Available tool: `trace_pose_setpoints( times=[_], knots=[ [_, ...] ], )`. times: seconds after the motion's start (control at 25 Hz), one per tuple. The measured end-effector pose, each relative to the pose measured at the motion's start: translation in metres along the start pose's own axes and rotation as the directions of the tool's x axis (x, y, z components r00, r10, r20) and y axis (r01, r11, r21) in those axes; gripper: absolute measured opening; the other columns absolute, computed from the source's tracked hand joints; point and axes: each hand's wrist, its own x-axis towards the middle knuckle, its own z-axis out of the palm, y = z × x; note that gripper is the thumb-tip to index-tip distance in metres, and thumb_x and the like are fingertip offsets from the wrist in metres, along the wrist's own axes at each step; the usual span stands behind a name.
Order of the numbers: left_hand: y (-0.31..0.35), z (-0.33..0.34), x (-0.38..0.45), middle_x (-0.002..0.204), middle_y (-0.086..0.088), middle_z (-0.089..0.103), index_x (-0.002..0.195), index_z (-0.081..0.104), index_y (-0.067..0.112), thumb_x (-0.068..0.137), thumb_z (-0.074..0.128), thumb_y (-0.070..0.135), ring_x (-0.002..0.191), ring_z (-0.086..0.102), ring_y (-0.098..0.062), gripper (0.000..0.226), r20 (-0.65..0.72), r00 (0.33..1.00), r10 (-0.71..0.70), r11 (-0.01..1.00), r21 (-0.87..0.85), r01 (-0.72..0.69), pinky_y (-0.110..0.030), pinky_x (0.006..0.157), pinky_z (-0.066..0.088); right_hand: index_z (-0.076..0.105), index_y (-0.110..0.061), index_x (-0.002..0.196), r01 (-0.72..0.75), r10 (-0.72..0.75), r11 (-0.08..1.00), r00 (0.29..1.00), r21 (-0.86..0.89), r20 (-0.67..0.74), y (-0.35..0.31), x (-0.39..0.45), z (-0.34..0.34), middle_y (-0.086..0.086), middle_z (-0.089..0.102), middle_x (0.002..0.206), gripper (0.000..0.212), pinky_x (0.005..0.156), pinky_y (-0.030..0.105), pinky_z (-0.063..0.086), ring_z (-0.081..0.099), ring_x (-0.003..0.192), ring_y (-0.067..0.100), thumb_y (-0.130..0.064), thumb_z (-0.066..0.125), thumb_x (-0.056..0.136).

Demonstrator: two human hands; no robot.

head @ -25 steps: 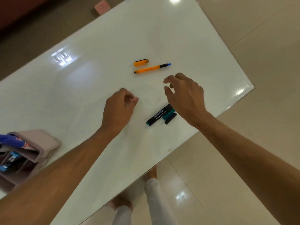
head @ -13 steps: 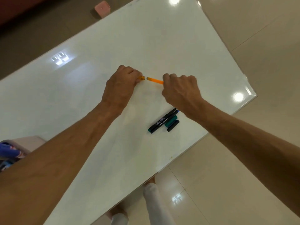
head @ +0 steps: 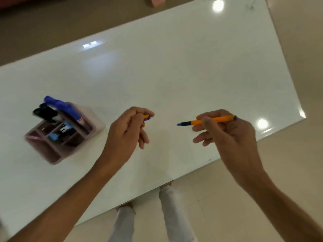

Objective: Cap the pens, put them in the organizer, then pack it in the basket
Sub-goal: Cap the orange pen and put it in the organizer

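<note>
A head-worn camera looks down on a glossy white worktop [head: 174, 67] above a tiled floor, with two bare forearms reaching in from the bottom of the view. The right hand [head: 227, 133], at about four o'clock from the centre, pinches an uncapped orange pen [head: 206, 121] between thumb and forefinger; the pen lies nearly level above the worktop, its blue tip pointing toward nine o'clock, while the other fingers curl loosely beneath it. The left hand [head: 127, 131], near the centre, holds the small orange pen cap [head: 146, 117] at its fingertips, and only the cap's end shows past them. Tip and cap are apart, a clear gap between them. At nine o'clock stands a pinkish organizer [head: 52, 154] divided into compartments, blurred by camera motion; a blue marker [head: 63, 107] leans out of its far side beside a black-capped one [head: 44, 111], and a blue and black item, possibly a clip, lies in a middle compartment. At six o'clock the person's white trouser legs [head: 173, 215] show below the worktop's edge. A pink object [head: 155, 0] sits on the floor at twelve o'clock, cut off by the frame.
</note>
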Motion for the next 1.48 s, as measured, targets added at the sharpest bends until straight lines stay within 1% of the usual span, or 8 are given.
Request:
trace_pose_setpoints(
  times=[0.08, 0.32, 0.4, 0.52, 0.64, 1.04, 1.28, 1.48],
  knots=[
    [-0.017, -0.026, -0.03, 0.081, 0.001, 0.057, 0.109, 0.072, 0.017, 0.113, 0.044, 0.016, 0.059, 0.063, -0.016, 0.027, -0.015, 0.992, -0.125, 0.985, -0.119, 0.122, -0.028, 0.053, 0.051, 0.071, -0.008, 0.102, -0.019, 0.016, 0.998, 0.999, 0.055, 0.05, 0.0, -0.025, 0.035, 0.009, 0.081, 0.085, 0.01, 0.063, 0.03, 0.062, 0.079, 0.07, 0.027, -0.012, 0.062, 0.104],
    [-0.055, -0.087, -0.086, 0.084, 0.003, 0.059, 0.121, 0.076, 0.025, 0.114, 0.043, 0.025, 0.083, 0.065, -0.014, 0.033, -0.016, 0.956, -0.292, 0.893, -0.363, 0.266, -0.033, 0.092, 0.062, 0.073, -0.01, 0.101, 0.042, -0.046, 0.999, 0.98, 0.027, 0.192, -0.016, -0.082, 0.109, 0.007, 0.082, 0.087, 0.008, 0.066, 0.034, 0.063, 0.08, 0.071, 0.026, -0.015, 0.066, 0.101],
    [-0.061, -0.106, -0.099, 0.081, 0.002, 0.064, 0.115, 0.074, 0.019, 0.112, 0.047, 0.022, 0.08, 0.07, -0.013, 0.028, 0.035, 0.916, -0.401, 0.738, -0.579, 0.345, -0.035, 0.091, 0.061, 0.074, -0.011, 0.101, 0.075, -0.068, 0.997, 0.974, -0.022, 0.216, -0.02, -0.095, 0.129, 0.006, 0.082, 0.087, 0.008, 0.065, 0.035, 0.064, 0.08, 0.071, 0.025, -0.015, 0.067, 0.101],
    [-0.061, -0.126, -0.11, 0.088, -0.007, 0.078, 0.105, 0.062, 0.011, 0.109, 0.052, 0.017, 0.083, 0.079, -0.021, 0.012, 0.143, 0.856, -0.497, 0.342, -0.874, 0.344, -0.038, 0.089, 0.065, 0.075, -0.01, 0.103, 0.112, -0.097, 0.992, 0.965, -0.049, 0.242, -0.025, -0.107, 0.146, 0.006, 0.082, 0.088, 0.009, 0.066, 0.035, 0.065, 0.08, 0.071, 0.025, -0.013, 0.067, 0.1],
    [-0.062, -0.147, -0.123, 0.112, -0.022, 0.079, 0.124, 0.053, 0.004, 0.11, 0.049, 0.019, 0.093, 0.082, -0.028, 0.021, 0.127, 0.88, -0.458, 0.24, -0.936, 0.259, -0.041, 0.088, 0.066, 0.078, -0.01, 0.105, 0.178, -0.149, 0.981, 0.944, -0.074, 0.296, -0.03, -0.12, 0.167, 0.004, 0.082, 0.088, 0.011, 0.066, 0.033, 0.065, 0.081, 0.073, 0.022, -0.01, 0.069, 0.098],
    [-0.062, -0.177, -0.141, 0.101, -0.02, 0.082, 0.125, 0.048, 0.005, 0.108, 0.054, 0.021, 0.089, 0.083, -0.027, 0.025, -0.09, 0.879, -0.469, 0.323, -0.944, 0.076, -0.037, 0.085, 0.067, 0.079, -0.009, 0.106, 0.295, -0.23, 0.947, 0.899, -0.127, 0.372, -0.034, -0.136, 0.207, 0.002, 0.081, 0.085, 0.013, 0.067, 0.019, 0.061, 0.08, 0.075, 0.015, -0.012, 0.069, 0.098],
    [-0.059, -0.167, -0.144, 0.099, -0.013, 0.083, 0.11, 0.048, 0.014, 0.107, 0.055, 0.023, 0.094, 0.082, -0.024, 0.012, -0.099, 0.94, -0.326, 0.564, -0.818, 0.109, -0.035, 0.092, 0.064, 0.079, -0.013, 0.111, 0.364, -0.247, 0.909, 0.862, -0.202, 0.442, -0.027, -0.136, 0.22, -0.002, 0.081, 0.085, 0.015, 0.071, 0.02, 0.062, 0.079, 0.077, 0.01, -0.012, 0.068, 0.1],
    [-0.065, -0.156, -0.145, 0.102, -0.011, 0.082, 0.117, 0.048, 0.016, 0.107, 0.055, 0.028, 0.095, 0.082, -0.023, 0.017, -0.208, 0.913, -0.352, 0.616, -0.786, 0.058, -0.034, 0.094, 0.064, 0.076, -0.022, 0.113, 0.484, -0.333, 0.823, 0.836, -0.298, 0.436, -0.018, -0.136, 0.245, -0.023, 0.069, 0.078, 0.016, 0.07, 0.008, 0.055, 0.072, 0.073, -0.001, -0.024, 0.063, 0.104]
  ],
)
